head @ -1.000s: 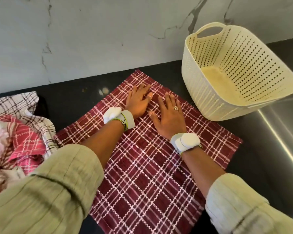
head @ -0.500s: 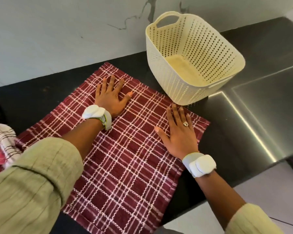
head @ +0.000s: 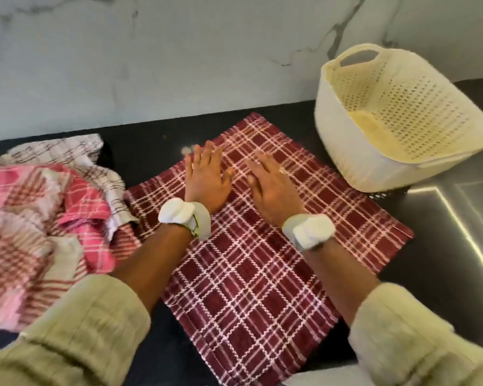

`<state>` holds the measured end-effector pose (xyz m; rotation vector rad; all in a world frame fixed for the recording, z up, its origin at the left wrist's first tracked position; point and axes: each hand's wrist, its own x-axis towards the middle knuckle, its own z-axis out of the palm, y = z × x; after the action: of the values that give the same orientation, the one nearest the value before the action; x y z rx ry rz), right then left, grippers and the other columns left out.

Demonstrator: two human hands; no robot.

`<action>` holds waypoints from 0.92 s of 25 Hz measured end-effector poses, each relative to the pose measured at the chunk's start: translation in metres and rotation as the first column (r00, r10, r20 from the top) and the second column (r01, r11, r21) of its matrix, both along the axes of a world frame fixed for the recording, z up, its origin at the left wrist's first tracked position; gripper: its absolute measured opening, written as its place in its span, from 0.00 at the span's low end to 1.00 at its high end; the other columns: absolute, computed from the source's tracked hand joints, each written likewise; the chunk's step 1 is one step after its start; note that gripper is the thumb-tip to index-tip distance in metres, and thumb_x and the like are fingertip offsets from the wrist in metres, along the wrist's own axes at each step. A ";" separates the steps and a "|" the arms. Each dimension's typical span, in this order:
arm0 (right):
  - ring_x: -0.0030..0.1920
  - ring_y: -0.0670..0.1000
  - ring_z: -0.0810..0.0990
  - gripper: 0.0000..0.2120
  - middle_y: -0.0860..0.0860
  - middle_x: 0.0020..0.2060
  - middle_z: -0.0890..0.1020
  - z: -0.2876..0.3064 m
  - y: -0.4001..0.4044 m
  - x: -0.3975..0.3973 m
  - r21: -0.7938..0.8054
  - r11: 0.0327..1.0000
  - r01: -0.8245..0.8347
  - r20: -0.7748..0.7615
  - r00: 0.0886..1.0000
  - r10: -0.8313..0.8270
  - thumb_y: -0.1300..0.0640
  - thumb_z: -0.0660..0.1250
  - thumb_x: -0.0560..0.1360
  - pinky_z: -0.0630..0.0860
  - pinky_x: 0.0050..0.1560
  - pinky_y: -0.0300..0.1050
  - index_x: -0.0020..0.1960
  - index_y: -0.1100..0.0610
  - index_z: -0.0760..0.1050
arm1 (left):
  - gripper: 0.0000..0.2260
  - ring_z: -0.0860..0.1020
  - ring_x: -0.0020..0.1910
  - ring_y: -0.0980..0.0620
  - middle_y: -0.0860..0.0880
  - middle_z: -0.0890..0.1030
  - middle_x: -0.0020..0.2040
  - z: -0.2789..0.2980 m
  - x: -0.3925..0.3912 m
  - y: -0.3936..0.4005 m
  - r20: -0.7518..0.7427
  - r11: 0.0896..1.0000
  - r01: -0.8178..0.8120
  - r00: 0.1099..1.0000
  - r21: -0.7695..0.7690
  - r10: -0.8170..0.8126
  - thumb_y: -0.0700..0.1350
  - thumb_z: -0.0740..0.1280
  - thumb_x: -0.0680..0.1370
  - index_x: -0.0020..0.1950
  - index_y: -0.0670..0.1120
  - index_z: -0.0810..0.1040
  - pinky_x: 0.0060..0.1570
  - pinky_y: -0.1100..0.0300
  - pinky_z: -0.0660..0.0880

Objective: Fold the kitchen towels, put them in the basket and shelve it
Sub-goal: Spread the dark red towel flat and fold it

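A dark red checked towel [head: 262, 274] lies spread flat on the black counter [head: 435, 263]. My left hand [head: 207, 179] and my right hand [head: 271, 188] both rest palm down on its far half, side by side, fingers spread, holding nothing. A cream perforated basket [head: 343, 151] stands at the right, just beyond the towel's far right edge, with nothing in it. A heap of unfolded towels lies at the left: pink checked ones [head: 34, 227] and a white one with dark lines [head: 67, 151].
A marble wall [head: 179, 57] runs along the back of the counter. The counter's front edge shows at the lower right, with bright reflected strips [head: 469, 240] on the black surface to the right of the towel.
My right hand has slid from the towel's right edge back toward the middle, beside my left hand. The view has swung left, bringing the towel heap back into sight.
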<state>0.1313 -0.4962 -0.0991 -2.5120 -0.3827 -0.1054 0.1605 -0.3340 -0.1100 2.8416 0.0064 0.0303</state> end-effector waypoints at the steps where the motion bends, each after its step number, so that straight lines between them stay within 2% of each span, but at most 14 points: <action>1: 0.75 0.56 0.60 0.20 0.56 0.74 0.65 0.002 0.032 0.021 0.003 0.994 -0.108 -0.030 0.994 0.108 0.52 0.53 0.82 0.57 0.74 0.52 0.72 0.56 0.68 | 0.25 0.44 0.78 0.44 0.46 0.50 0.80 -0.002 -0.008 0.025 -0.023 0.995 -0.101 0.995 -0.008 0.101 0.52 0.54 0.83 0.79 0.47 0.54 0.76 0.47 0.40; 2: 0.75 0.57 0.60 0.21 0.56 0.74 0.65 -0.001 0.057 0.038 -0.016 0.979 -0.204 -0.061 0.977 0.203 0.51 0.52 0.83 0.56 0.75 0.52 0.73 0.56 0.67 | 0.25 0.44 0.78 0.44 0.46 0.51 0.80 -0.005 -0.018 0.042 -0.048 0.984 -0.178 0.983 -0.026 0.177 0.51 0.54 0.83 0.79 0.47 0.54 0.76 0.46 0.42; 4: 0.77 0.57 0.55 0.24 0.55 0.76 0.61 -0.020 0.086 0.054 -0.169 0.936 -0.309 -0.115 0.949 0.293 0.46 0.48 0.83 0.49 0.76 0.55 0.76 0.53 0.61 | 0.26 0.44 0.78 0.44 0.47 0.50 0.80 -0.017 -0.037 0.062 -0.101 0.971 -0.232 0.969 -0.052 0.226 0.54 0.53 0.83 0.79 0.47 0.52 0.76 0.45 0.43; 6: 0.78 0.57 0.47 0.29 0.53 0.78 0.52 -0.043 0.086 0.060 -0.374 0.879 -0.296 -0.131 0.955 0.265 0.38 0.44 0.81 0.42 0.76 0.58 0.78 0.48 0.51 | 0.29 0.43 0.78 0.46 0.48 0.48 0.80 -0.029 -0.057 0.071 -0.143 0.976 -0.219 0.966 -0.012 0.215 0.60 0.49 0.82 0.80 0.48 0.49 0.76 0.47 0.41; 8: 0.78 0.57 0.43 0.33 0.51 0.78 0.46 -0.054 0.081 0.065 -0.454 0.855 -0.251 -0.116 0.968 0.223 0.31 0.41 0.78 0.39 0.75 0.58 0.79 0.45 0.45 | 0.31 0.41 0.78 0.48 0.49 0.46 0.80 -0.035 -0.077 0.082 -0.136 0.970 -0.244 0.961 0.003 0.242 0.63 0.46 0.81 0.80 0.49 0.46 0.76 0.50 0.38; 11: 0.77 0.57 0.41 0.35 0.52 0.78 0.43 -0.051 0.075 0.070 -0.484 0.842 -0.238 -0.113 0.971 0.209 0.29 0.38 0.76 0.38 0.75 0.58 0.78 0.43 0.39 | 0.32 0.38 0.77 0.52 0.53 0.42 0.79 -0.034 -0.110 0.096 -0.105 0.960 -0.277 0.957 -0.034 0.272 0.65 0.45 0.80 0.79 0.52 0.44 0.74 0.54 0.36; 14: 0.77 0.58 0.40 0.35 0.52 0.78 0.43 -0.049 0.068 0.074 -0.506 0.825 -0.250 -0.122 0.968 0.218 0.30 0.38 0.76 0.37 0.75 0.57 0.78 0.45 0.39 | 0.32 0.38 0.77 0.55 0.54 0.41 0.79 -0.030 -0.134 0.113 -0.147 0.949 -0.313 0.941 -0.040 0.304 0.64 0.47 0.80 0.80 0.52 0.44 0.72 0.57 0.34; 16: 0.77 0.59 0.40 0.35 0.54 0.78 0.44 -0.043 0.075 0.074 -0.513 0.820 -0.254 -0.137 0.967 0.213 0.32 0.40 0.77 0.37 0.75 0.59 0.79 0.48 0.41 | 0.28 0.41 0.78 0.54 0.53 0.45 0.80 -0.023 -0.132 0.111 -0.129 0.941 -0.332 0.938 -0.058 0.323 0.60 0.50 0.82 0.79 0.51 0.48 0.73 0.54 0.39; 17: 0.77 0.59 0.40 0.34 0.56 0.78 0.45 -0.037 0.083 0.070 -0.504 0.830 -0.239 -0.123 0.971 0.205 0.33 0.41 0.78 0.39 0.75 0.61 0.79 0.50 0.45 | 0.25 0.44 0.78 0.53 0.53 0.48 0.80 -0.018 -0.125 0.103 -0.062 0.946 -0.314 0.949 -0.084 0.310 0.56 0.52 0.83 0.79 0.51 0.52 0.74 0.51 0.43; 19: 0.77 0.60 0.43 0.31 0.58 0.78 0.49 -0.023 0.098 0.042 -0.397 0.906 -0.148 -0.043 0.989 0.143 0.39 0.47 0.80 0.42 0.76 0.61 0.78 0.54 0.53 | 0.20 0.49 0.78 0.51 0.52 0.56 0.79 -0.008 -0.103 0.085 0.055 0.955 -0.269 0.959 -0.128 0.278 0.50 0.54 0.83 0.76 0.52 0.61 0.74 0.47 0.46; 20: 0.77 0.61 0.44 0.29 0.58 0.78 0.51 -0.019 0.109 0.017 -0.320 0.941 -0.111 0.005 0.993 0.119 0.42 0.50 0.81 0.43 0.76 0.60 0.77 0.55 0.55 | 0.19 0.52 0.78 0.49 0.52 0.59 0.78 -0.007 -0.093 0.083 0.066 0.953 -0.272 0.957 -0.135 0.282 0.49 0.54 0.83 0.75 0.52 0.63 0.75 0.45 0.47; 21: 0.77 0.61 0.45 0.27 0.58 0.78 0.52 -0.018 0.117 -0.011 -0.264 0.960 -0.089 0.021 0.995 0.098 0.45 0.52 0.80 0.44 0.76 0.60 0.76 0.55 0.56 | 0.19 0.52 0.78 0.49 0.52 0.60 0.78 -0.010 -0.085 0.083 0.029 0.948 -0.285 0.956 -0.139 0.292 0.49 0.53 0.83 0.75 0.52 0.63 0.75 0.44 0.49; 23: 0.77 0.60 0.45 0.26 0.58 0.78 0.52 -0.025 0.130 -0.063 -0.238 0.967 -0.090 -0.053 0.995 0.080 0.49 0.52 0.80 0.45 0.76 0.59 0.77 0.56 0.56 | 0.21 0.46 0.78 0.50 0.53 0.54 0.79 -0.026 -0.085 0.088 -0.078 0.952 -0.274 0.961 -0.135 0.265 0.51 0.50 0.84 0.78 0.52 0.57 0.74 0.42 0.56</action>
<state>0.0688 -0.3666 -0.1239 -2.7258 -0.5126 0.0307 0.0754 -0.2456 -0.1355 2.6740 0.3937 0.0045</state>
